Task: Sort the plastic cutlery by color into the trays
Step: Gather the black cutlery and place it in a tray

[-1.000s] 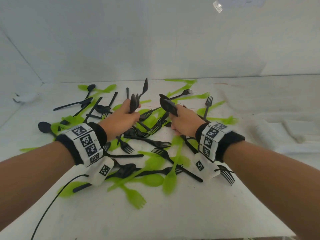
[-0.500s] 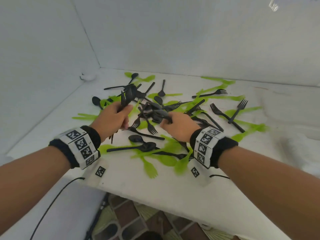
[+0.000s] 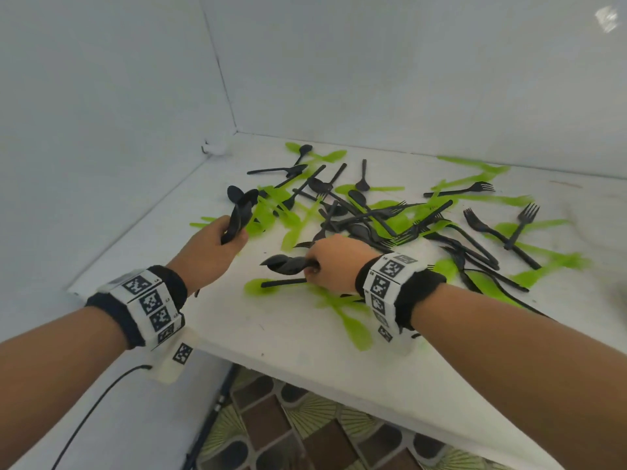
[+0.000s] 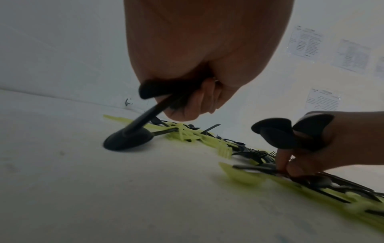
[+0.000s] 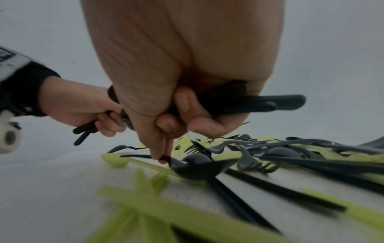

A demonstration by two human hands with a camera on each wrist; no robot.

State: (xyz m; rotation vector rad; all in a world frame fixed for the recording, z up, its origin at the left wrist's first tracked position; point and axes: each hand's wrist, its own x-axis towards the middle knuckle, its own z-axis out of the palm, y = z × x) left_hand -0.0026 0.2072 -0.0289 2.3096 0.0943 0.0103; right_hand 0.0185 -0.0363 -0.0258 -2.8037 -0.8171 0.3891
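Black and lime-green plastic forks and spoons lie mixed in a pile (image 3: 383,218) on the white table (image 3: 271,334). My left hand (image 3: 234,235) is at the pile's left edge and grips several black spoons (image 3: 242,206), bowls up, handles out below the fist (image 5: 83,131). My right hand (image 3: 310,269) is low at the pile's near side with a bundle of black spoons (image 3: 288,264) in its curled fingers (image 5: 259,103). Its thumb and forefinger also pinch the handle of a black spoon (image 5: 193,166) lying on a green spoon (image 3: 258,286). No tray is in view.
White walls close the table at the left and back, with a small white object (image 3: 213,149) in the corner. The table's front edge (image 3: 305,364) drops to a tiled floor (image 3: 305,435). A black cable (image 3: 84,418) hangs from my left wrist.
The view swung left. Both hands moved to the pile's near left side with their black spoons. The right hand dropped to the table and pinched another black spoon's handle.
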